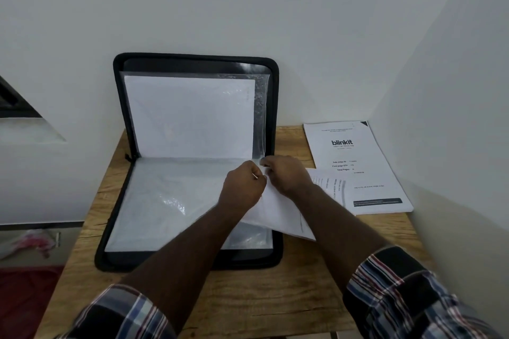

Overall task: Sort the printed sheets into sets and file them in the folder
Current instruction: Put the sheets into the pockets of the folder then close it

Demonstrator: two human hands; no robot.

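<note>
A black zip folder (118,201) lies open on the wooden table (275,297), its back half propped upright against the wall and its front half flat. Clear plastic sleeves fill both halves; the upright sleeve (190,118) already holds a white sheet. Both hands meet at the right end of the fold. The left hand (243,187) has its fingers curled in a pinch at the corner of the flat sleeve (165,201), and the right hand (286,173) grips the set of printed sheets (278,212), which slants out from under both hands over the folder's right edge. Whether the leading edge has entered the sleeve mouth I cannot tell; the hands cover it.

To the right, near the wall corner, a stack of printed sheets (358,168) with a "blinkit" cover page rests on the table, the slanting set overlapping its left side.

The sheets look light and limp, so held by one corner they will likely sag and fan apart. A grip near the leading edge, with the set kept squared, seems the safest way to feed them. The sleeve film looks thin, glossy and clingy; its mouth probably needs holding open at the corner while the paper slides in, or the edge could catch and crumple.
</note>
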